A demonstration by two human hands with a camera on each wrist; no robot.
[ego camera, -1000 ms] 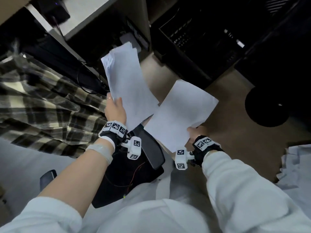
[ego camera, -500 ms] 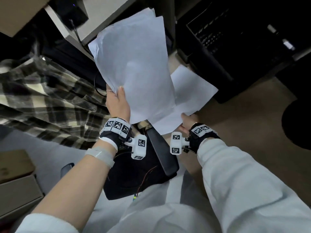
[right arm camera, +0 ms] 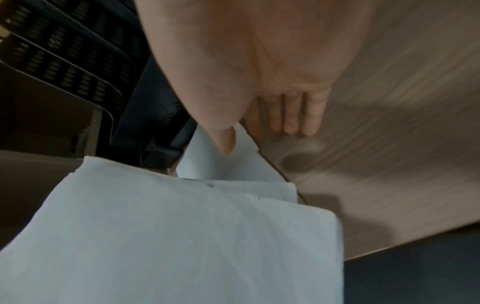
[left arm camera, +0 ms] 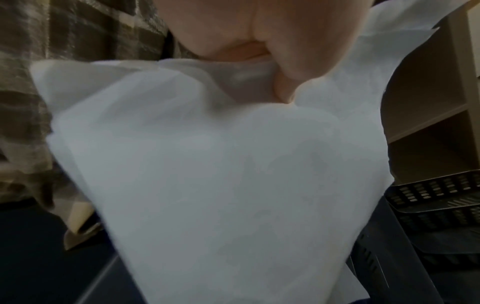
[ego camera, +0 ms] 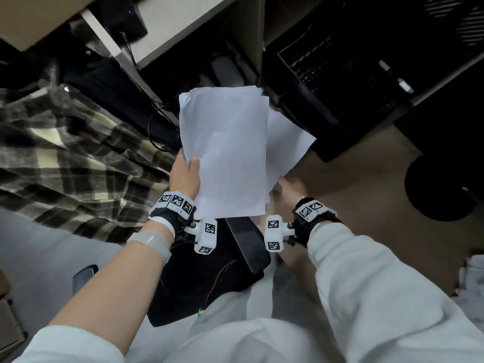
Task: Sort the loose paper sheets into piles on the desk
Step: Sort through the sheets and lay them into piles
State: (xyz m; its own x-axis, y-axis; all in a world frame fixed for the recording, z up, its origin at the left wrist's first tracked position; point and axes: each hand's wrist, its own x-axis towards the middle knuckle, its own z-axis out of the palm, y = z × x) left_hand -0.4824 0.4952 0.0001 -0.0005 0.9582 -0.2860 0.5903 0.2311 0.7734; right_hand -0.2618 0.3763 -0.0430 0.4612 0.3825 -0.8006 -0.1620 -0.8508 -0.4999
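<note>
White paper sheets (ego camera: 225, 153), brown-and-cream plaid cloth (ego camera: 65, 158), black trays (ego camera: 327, 74).

It looks like an office: black mesh letter trays (ego camera: 340, 74) beyond the held sheets, a wood-grain desk (right arm camera: 389, 102), open shelving (left arm camera: 441, 102).

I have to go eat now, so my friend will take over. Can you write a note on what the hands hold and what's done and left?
Left hand: grips the stack of sheets by its lower left edge, held up above the lap.
Right hand: pinches the single sheet with the thumb; it lies partly behind the stack, over the wooden desk.
More crumpled white paper sits at the right edge.
Done: no sorted pile shows on the desk yet.
Left: join or lay down these sheets, then sort the rest.
</note>
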